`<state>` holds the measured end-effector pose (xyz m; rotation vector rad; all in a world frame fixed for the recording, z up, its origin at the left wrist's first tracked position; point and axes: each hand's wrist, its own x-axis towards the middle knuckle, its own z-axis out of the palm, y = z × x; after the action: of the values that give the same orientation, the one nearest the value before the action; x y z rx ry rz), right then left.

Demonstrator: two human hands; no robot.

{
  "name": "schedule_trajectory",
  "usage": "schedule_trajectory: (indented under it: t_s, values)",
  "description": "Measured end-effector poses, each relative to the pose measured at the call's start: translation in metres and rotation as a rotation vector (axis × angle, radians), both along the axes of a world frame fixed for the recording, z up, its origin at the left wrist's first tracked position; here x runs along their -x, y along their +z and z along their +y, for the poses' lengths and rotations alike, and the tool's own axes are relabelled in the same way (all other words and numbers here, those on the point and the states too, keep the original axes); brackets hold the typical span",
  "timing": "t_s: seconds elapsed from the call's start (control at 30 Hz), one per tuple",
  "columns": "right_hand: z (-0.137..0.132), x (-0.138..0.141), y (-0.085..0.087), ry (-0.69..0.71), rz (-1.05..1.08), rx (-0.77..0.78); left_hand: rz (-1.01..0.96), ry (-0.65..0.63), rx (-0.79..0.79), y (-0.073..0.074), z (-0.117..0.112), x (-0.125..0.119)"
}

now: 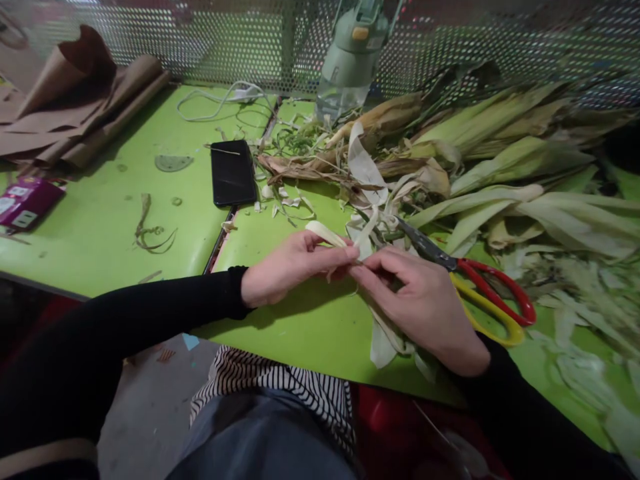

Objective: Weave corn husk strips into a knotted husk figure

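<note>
My left hand [295,263] is closed, its thumb and fingers pinching a pale strip of corn husk [324,233]. Close against it, my right hand [415,293] pinches the same husk piece with thumb and forefinger; the exact grip point is partly hidden by the fingers. More husk [383,350] hangs below my right hand over the green table [300,333]. Scissors [483,287] with one red and one yellow handle lie beside and partly behind my right hand. Beyond both hands is a pile of husk scraps [367,167].
Large corn husks [505,140] heap at the back right. A water bottle [353,60] stands by the perforated metal screen [240,47]. A black phone [233,173], a white cable [220,100], a protractor [173,162], brown paper [75,113] and a purple box [31,203] lie leftward.
</note>
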<state>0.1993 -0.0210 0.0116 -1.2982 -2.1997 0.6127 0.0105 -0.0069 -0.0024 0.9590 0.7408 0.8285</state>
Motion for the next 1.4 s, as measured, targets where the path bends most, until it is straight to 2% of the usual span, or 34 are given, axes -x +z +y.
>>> schedule_trajectory:
  t_s: [0.13, 0.2, 0.3, 0.37, 0.47, 0.53, 0.6, 0.67, 0.8, 1.0, 1.1, 1.23, 1.33, 1.4]
  values:
    - [-0.003, -0.001, 0.007, 0.089, 0.115, 0.21, 0.098, -0.119, -0.133, 0.008, 0.001, 0.003]
    - [-0.004, -0.002, 0.011, 0.115, 0.18, 0.274, 0.116, -0.165, -0.15, 0.011, 0.002, 0.004]
    - [-0.002, -0.004, 0.011, 0.102, 0.202, 0.329, 0.114, -0.163, -0.122, 0.01, 0.004, 0.005]
    - [0.0, -0.005, 0.009, 0.019, 0.172, 0.229, 0.058, -0.1, -0.058, 0.006, 0.007, 0.005]
    - [0.001, -0.005, 0.003, -0.181, 0.088, -0.201, -0.053, 0.049, 0.125, 0.001, 0.01, 0.003]
    - [0.0, -0.003, -0.002, -0.172, 0.029, -0.353, -0.09, 0.11, 0.196, 0.0, 0.011, 0.001]
    - [-0.002, 0.0, -0.008, -0.04, -0.005, -0.298, -0.117, 0.131, 0.204, 0.0, 0.009, -0.001]
    - [-0.003, 0.005, -0.014, 0.029, -0.038, -0.236, -0.147, 0.117, 0.206, 0.0, 0.006, -0.004]
    - [-0.004, 0.012, -0.018, -0.017, -0.064, -0.205, -0.194, 0.074, 0.203, -0.004, 0.002, -0.007]
    - [-0.007, 0.013, -0.01, -0.042, -0.009, -0.029, -0.191, 0.085, 0.125, -0.009, 0.004, -0.006]
    - [-0.007, 0.013, -0.012, -0.037, -0.034, -0.064, -0.18, 0.136, 0.096, -0.009, 0.003, -0.006]
    - [-0.006, 0.013, -0.014, -0.006, -0.033, -0.067, -0.169, 0.183, 0.138, -0.009, 0.001, -0.008]
    - [-0.007, 0.013, -0.01, 0.029, -0.032, -0.091, -0.193, 0.165, 0.21, -0.007, 0.001, -0.007]
    - [-0.008, 0.012, -0.009, 0.073, -0.06, -0.171, -0.213, 0.135, 0.242, -0.005, 0.001, -0.006]
